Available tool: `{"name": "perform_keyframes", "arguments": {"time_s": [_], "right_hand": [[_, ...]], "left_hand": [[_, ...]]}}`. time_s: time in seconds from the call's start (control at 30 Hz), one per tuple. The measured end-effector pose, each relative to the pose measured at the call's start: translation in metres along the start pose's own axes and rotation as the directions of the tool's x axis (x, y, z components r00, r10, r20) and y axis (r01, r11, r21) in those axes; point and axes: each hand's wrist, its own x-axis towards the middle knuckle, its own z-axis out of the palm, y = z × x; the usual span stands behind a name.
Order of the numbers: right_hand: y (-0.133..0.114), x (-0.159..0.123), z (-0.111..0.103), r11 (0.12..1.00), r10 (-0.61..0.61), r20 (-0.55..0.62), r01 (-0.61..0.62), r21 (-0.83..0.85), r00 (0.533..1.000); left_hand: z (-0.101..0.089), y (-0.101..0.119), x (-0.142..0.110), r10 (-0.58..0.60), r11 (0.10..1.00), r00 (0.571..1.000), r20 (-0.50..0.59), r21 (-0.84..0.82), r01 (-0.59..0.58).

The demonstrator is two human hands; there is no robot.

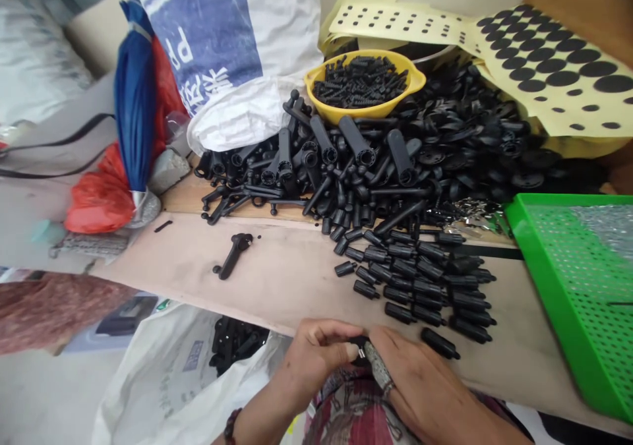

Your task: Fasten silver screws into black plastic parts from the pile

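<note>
My left hand [316, 359] and my right hand [420, 376] meet at the table's front edge. Between them is a small black plastic part [363, 343], mostly covered by fingers, with a bit of shiny metal showing at it. My left thumb and fingers pinch it from one side. On the other side my right hand closes round it, one finger wrapped in grey tape. Just beyond my right hand lies a black ribbed cylinder [440, 343], and more such cylinders [395, 273] lie in rows behind it. A black arm-shaped piece [232, 256] rests alone to the left.
Black arms and discs [336, 161] are heaped at the back. A yellow bowl [366, 111] holds small black screw-like pieces. A green perforated tray [554, 300] stands right, below yellow sticker sheets [534, 102]. A blue umbrella [134, 102] and white sacks [281, 29] are left.
</note>
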Motion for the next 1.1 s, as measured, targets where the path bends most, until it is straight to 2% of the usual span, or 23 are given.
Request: {"name": "perform_keyframes", "arguments": {"time_s": [0.1, 0.17, 0.2, 0.27, 0.3, 0.33, 0.4, 0.5, 0.63, 0.7, 0.8, 0.83, 0.87, 0.9, 0.93, 0.97, 1.0, 1.03, 1.1], "right_hand": [[0.005, -0.003, 0.001, 0.993, -0.070, -0.076, 0.077, 0.095, 0.995], [0.011, -0.008, 0.003, 0.976, -0.144, -0.212, 0.175, 0.134, 0.967], [0.014, -0.011, 0.003, 0.968, -0.182, -0.308, 0.225, 0.109, 0.934], [0.018, -0.016, 0.003, 0.957, -0.268, -0.489, 0.289, -0.035, 0.830], [0.019, -0.017, 0.002, 0.948, -0.313, -0.543, 0.291, -0.129, 0.779], [0.019, -0.018, 0.000, 0.936, -0.351, -0.572, 0.277, -0.216, 0.741], [0.018, -0.019, -0.003, 0.917, -0.384, -0.586, 0.220, -0.334, 0.714], [0.019, -0.019, -0.007, 0.909, -0.355, -0.628, 0.100, -0.404, 0.693], [0.033, -0.030, -0.015, 0.923, -0.354, -0.658, 0.137, -0.359, 0.665], [0.042, -0.041, -0.021, 0.967, -0.254, -0.698, 0.163, -0.195, 0.670], [0.056, -0.061, -0.031, 0.976, 0.009, -0.728, 0.152, 0.155, 0.686], [0.061, -0.067, -0.034, 0.961, 0.075, -0.725, 0.144, 0.235, 0.685], [0.065, -0.072, -0.037, 0.948, 0.120, -0.720, 0.136, 0.286, 0.683], [0.070, -0.076, -0.039, 0.938, 0.157, -0.713, 0.123, 0.324, 0.683], [0.074, -0.079, -0.040, 0.929, 0.189, -0.703, 0.108, 0.354, 0.685], [0.077, -0.080, -0.041, 0.920, 0.214, -0.695, 0.096, 0.379, 0.687], [0.079, -0.080, -0.041, 0.915, 0.223, -0.689, 0.097, 0.392, 0.689], [0.080, -0.079, -0.041, 0.912, 0.213, -0.689, 0.112, 0.394, 0.692], [0.080, -0.076, -0.041, 0.916, 0.173, -0.706, 0.152, 0.372, 0.687]], "left_hand": [[0.001, 0.002, 0.000, -0.011, 1.000, 1.000, -0.003, -0.016, 0.011], [0.004, 0.004, -0.001, 0.003, 1.000, 1.000, -0.012, -0.027, -0.003], [0.007, 0.006, -0.002, 0.015, 1.000, 1.000, -0.018, -0.027, -0.016], [0.012, 0.009, -0.002, 0.043, 0.999, 0.999, -0.032, -0.017, -0.044], [0.016, 0.010, -0.002, 0.059, 0.998, 0.998, -0.039, -0.006, -0.059], [0.019, 0.012, -0.002, 0.078, 0.997, 0.996, -0.044, 0.009, -0.078], [0.028, 0.014, 0.000, 0.141, 0.989, 0.989, -0.049, 0.060, -0.138], [0.041, 0.019, 0.001, 0.232, 0.960, 0.973, -0.020, 0.165, -0.225], [0.060, 0.031, -0.002, 0.265, 0.926, 0.955, 0.130, 0.242, -0.290], [0.069, 0.039, -0.004, 0.280, 0.914, 0.929, 0.241, 0.231, -0.335], [0.078, 0.044, -0.001, 0.323, 0.874, 0.866, 0.381, 0.230, -0.428], [0.079, 0.042, 0.001, 0.382, 0.797, 0.822, 0.421, 0.299, -0.524], [0.078, 0.039, 0.004, 0.451, 0.652, 0.755, 0.476, 0.402, -0.643], [0.078, 0.035, 0.008, 0.505, 0.430, 0.667, 0.548, 0.511, -0.744], [0.076, 0.030, 0.011, 0.514, 0.166, 0.565, 0.646, 0.572, -0.803], [0.075, 0.026, 0.015, 0.477, -0.080, 0.489, 0.730, 0.590, -0.803], [0.075, 0.021, 0.017, 0.417, -0.274, 0.444, 0.793, 0.575, -0.771], [0.074, 0.018, 0.019, 0.354, -0.416, 0.423, 0.834, 0.545, -0.728], [0.075, 0.013, 0.021, 0.268, -0.581, 0.405, 0.874, 0.482, -0.656]]}}
